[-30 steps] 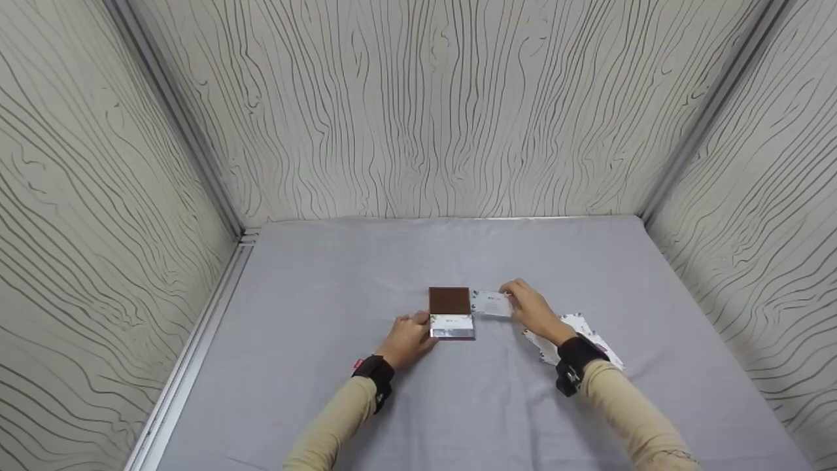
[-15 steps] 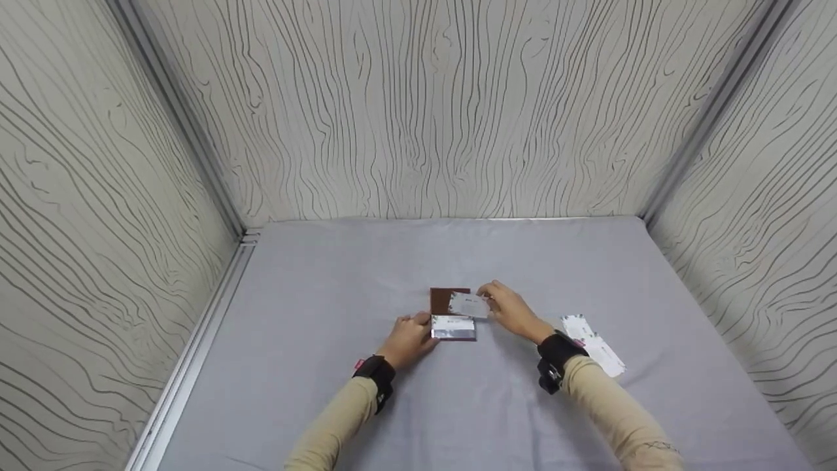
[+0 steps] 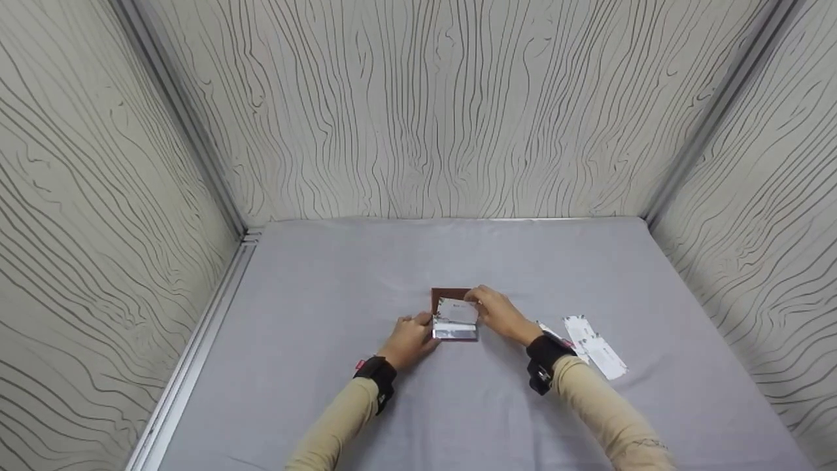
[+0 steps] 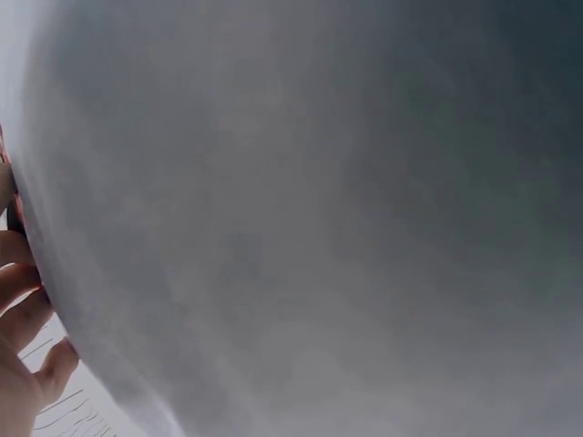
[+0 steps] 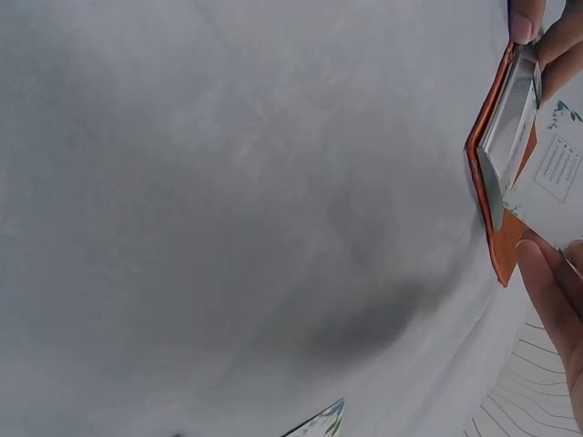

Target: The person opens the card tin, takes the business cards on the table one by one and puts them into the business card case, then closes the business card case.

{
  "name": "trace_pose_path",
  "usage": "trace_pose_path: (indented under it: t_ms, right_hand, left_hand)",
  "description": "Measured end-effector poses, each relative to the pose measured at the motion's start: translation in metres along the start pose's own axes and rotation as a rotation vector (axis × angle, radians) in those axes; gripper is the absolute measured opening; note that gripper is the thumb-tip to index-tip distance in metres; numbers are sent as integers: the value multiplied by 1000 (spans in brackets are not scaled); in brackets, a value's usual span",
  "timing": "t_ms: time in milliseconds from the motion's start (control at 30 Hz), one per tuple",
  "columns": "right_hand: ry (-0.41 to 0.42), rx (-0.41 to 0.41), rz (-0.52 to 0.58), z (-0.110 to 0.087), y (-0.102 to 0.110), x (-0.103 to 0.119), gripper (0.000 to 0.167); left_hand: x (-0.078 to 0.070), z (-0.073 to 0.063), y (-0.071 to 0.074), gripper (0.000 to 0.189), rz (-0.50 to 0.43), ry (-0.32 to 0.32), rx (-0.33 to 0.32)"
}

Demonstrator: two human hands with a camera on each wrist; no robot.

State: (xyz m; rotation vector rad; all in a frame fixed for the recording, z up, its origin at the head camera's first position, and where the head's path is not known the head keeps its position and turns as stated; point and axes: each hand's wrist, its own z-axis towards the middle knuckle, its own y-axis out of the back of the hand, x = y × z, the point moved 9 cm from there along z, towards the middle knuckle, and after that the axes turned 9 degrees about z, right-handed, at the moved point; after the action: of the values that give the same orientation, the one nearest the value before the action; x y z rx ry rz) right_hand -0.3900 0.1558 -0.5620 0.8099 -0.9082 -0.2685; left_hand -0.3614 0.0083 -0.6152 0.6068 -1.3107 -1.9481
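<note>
An unfolded brown business card case (image 3: 440, 294) lies on the grey cloth, its silvery tray half nearest the person. My left hand (image 3: 405, 340) grips the case's left edge, with the thumb (image 5: 522, 25) on the metal rim in the right wrist view. My right hand (image 3: 502, 316) pinches a white business card (image 3: 456, 310) printed with leaves by its right side. That card is tilted over the case, its lower edge right at the tray (image 5: 510, 118). In the left wrist view only some left-hand fingers (image 4: 25, 319) show at the edge.
Several loose white cards (image 3: 605, 358) lie overlapping on the grey cloth (image 3: 327, 281) right of the case, partly hidden by the right wrist strap (image 3: 549, 356). Wood-grain patterned panels (image 3: 431, 111) enclose the table at the back and sides.
My right hand has moved left, carrying the card from beside the case to over its tray. The left hand stays at the case's left edge. More loose cards are uncovered.
</note>
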Motion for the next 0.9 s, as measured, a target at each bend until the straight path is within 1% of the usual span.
trace_pose_path:
  t_ms: [167,333,433,500,633,900]
  right_hand:
    - [19,-5,-3,2,-3,2,28]
    - [37,-4,-3,2,-6,2,26]
    - [51,-1,-18,1,-8,3,26]
    - [56,4,-29,1,-10,3,26]
    - [50,30,-53,1,-14,1,25]
    - [17,99,-92,-3,-21,-4,27]
  left_hand:
    - [1,0,0,28,-16,18,4]
    - [1,0,1,28,-13,14,-5]
    - [1,0,0,29,-8,15,4]
    - [1,1,-1,30,-10,23,23]
    - [1,1,-2,32,-16,33,54]
    - [1,2,-2,31,-2,22,40]
